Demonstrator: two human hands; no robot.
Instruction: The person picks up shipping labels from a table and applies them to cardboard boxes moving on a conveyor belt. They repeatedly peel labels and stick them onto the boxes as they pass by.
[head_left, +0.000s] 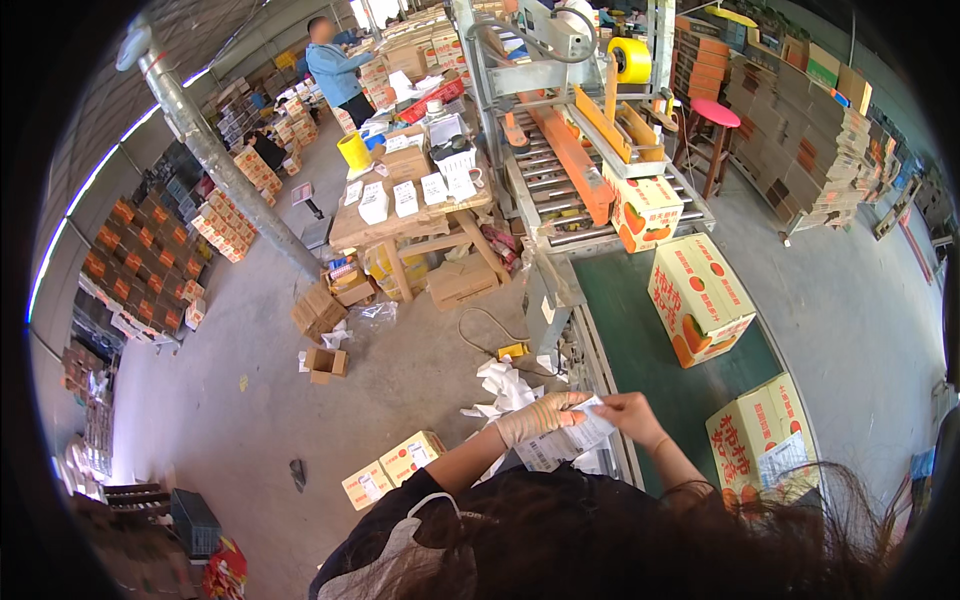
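My left hand (544, 416), in a fingerless fabric glove or wrap, grips a strip of printed adhesive labels (553, 448) with barcodes. With its fingertips, my bare right hand (634, 418) pinches the upper right corner of the same strip. The strip hangs toward my body, left of a green conveyor belt (615, 322). On the belt stand a cream carton (697, 300) printed with orange persimmons and, nearer me, another such carton (757, 435) with a white label (782, 459) on its side. A third carton (643, 208) sits at the sealing machine's outlet.
A carton-sealing machine (570, 142) with rollers stands ahead. Left of it is a wooden table (360, 232) with label stacks. Crumpled backing paper (510, 386) and two labelled cartons (394, 469) lie left of my hands. A person (334, 71) stands far back.
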